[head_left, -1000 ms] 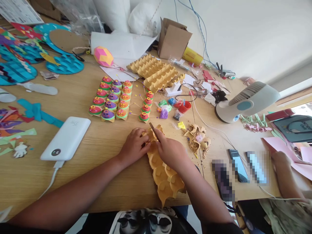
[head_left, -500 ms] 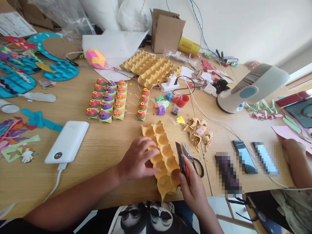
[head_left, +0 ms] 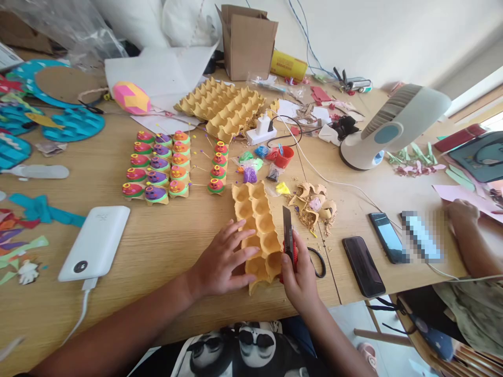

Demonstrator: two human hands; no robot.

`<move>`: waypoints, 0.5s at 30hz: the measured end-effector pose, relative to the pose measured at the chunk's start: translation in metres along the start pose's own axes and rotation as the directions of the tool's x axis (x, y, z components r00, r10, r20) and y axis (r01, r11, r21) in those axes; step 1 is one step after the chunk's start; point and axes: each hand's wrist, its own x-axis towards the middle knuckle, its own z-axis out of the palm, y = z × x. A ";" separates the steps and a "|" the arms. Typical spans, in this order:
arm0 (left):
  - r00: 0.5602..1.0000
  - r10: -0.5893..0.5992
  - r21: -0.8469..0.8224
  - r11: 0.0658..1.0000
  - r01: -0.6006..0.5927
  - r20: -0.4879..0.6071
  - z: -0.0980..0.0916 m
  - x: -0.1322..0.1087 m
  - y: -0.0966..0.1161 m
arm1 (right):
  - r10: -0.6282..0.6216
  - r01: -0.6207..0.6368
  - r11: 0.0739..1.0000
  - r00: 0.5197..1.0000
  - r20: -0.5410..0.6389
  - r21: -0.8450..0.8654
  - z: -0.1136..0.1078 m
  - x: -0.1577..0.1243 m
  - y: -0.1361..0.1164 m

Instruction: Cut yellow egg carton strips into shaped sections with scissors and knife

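A strip of tan egg carton (head_left: 262, 225), two cups wide, lies on the wooden table in front of me. My left hand (head_left: 223, 256) rests against its left side with the fingers spread, over the cups. In my right hand (head_left: 301, 272) is a utility knife (head_left: 288, 235) with a red grip, its dark blade pointing away from me beside the strip's right edge. Partly hidden behind that hand are scissors, one black handle loop (head_left: 317, 262) showing. Torn carton scraps and crumbs (head_left: 312, 204) lie just beyond.
Painted carton figures (head_left: 157, 162) stand in rows further back, near stacked egg trays (head_left: 223, 107). Bags of coloured clay (head_left: 249, 173) lie beside a red cup (head_left: 283, 156). A power bank (head_left: 96, 241) is on the left; phones (head_left: 363, 264), a fan (head_left: 393, 125) and another person's hand (head_left: 463, 214) are right.
The carton strip has shifted slightly away from me and turned straighter. My left hand's fingers have spread flatter along its side. The knife stays in my right hand; the whole view has shifted.
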 end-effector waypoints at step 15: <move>0.996 0.036 -0.020 0.999 -0.034 0.084 0.011 -0.002 0.004 | -0.036 0.060 0.994 0.968 0.247 -0.093 -0.038 -0.029 -0.018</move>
